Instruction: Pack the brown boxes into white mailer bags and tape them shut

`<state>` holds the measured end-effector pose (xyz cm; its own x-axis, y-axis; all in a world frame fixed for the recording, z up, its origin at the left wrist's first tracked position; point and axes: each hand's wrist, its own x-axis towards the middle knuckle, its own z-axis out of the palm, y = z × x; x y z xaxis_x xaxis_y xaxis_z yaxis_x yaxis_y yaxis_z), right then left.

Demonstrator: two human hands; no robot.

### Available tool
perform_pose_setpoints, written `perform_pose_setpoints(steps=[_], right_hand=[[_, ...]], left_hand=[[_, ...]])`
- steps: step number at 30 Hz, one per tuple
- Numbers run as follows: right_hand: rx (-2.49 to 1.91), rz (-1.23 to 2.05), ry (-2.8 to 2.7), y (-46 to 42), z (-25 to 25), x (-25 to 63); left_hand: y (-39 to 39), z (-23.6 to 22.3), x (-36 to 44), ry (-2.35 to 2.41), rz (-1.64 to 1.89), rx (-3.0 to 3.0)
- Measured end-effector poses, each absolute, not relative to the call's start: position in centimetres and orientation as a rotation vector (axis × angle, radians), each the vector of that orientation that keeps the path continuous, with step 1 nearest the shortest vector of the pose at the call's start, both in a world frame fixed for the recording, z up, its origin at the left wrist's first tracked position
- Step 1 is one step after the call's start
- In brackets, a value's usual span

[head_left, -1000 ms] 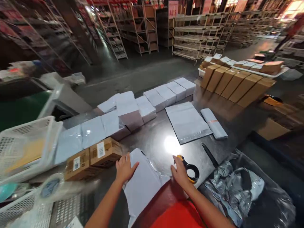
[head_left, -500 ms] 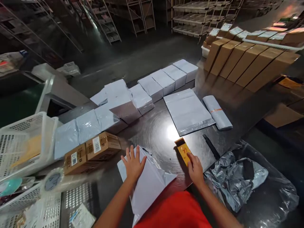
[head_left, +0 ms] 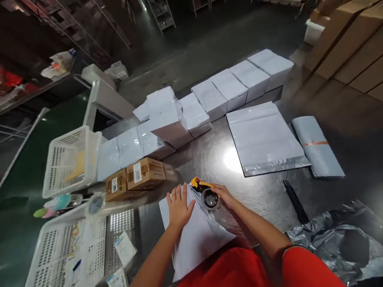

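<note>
Presently, your left hand [head_left: 178, 209] spread flat on a white plastic mailer [head_left: 196, 239], near side of the shiny metal counter [head_left: 260, 195], your right hand [head_left: 224, 195] clasping a yellow-handled tape dispenser [head_left: 208, 193], at the mailer's far edge.

Metal shelving [head_left: 162, 15] stands on a dark, dully shining floor [head_left: 179, 56].

Package [head_left: 197, 243] on table [head_left: 193, 161], cartons [head_left: 146, 175] left, parcels [head_left: 229, 85] behind

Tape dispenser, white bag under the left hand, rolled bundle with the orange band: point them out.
Tape dispenser [head_left: 210, 198], head view: middle of its round roll.
White bag [head_left: 198, 239], head view: its broad upper face.
Rolled bundle [head_left: 322, 156], head view: its outer surface, lower half.
</note>
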<state>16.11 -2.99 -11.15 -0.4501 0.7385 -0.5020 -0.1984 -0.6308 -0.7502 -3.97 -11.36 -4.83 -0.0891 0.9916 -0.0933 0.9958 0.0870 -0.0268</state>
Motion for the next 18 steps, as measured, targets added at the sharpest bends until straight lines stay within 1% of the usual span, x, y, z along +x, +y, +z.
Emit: perform_pose_setpoints(steps=[5, 10, 13, 16, 18], right_hand=[[-1.134, 2.129, -0.823, -2.5, -12.7, 15.0], [-1.103, 2.198, -0.923, -5.5, -13.9, 19.9], [-1.078, 2.186, -1.009, -7.7, -13.9, 23.1], [-1.054, 2.233, -0.953, -8.1, -13.7, 23.3], [-1.041, 2.297, -0.892, -7.5, -13.6, 22.6]], left_hand=[[-11.1, -5.2, -4.0, 2.412, -0.135, 1.988], [-11.4, -5.0, -3.8, 2.427, -0.163, 2.001], [-11.2, -4.9, -3.9, 2.423, -0.157, 1.993], [-11.2, -4.6, -4.1, 2.444, -0.150, 1.977], [-11.9, -4.1, -3.6, 2.471, -0.084, 2.089]])
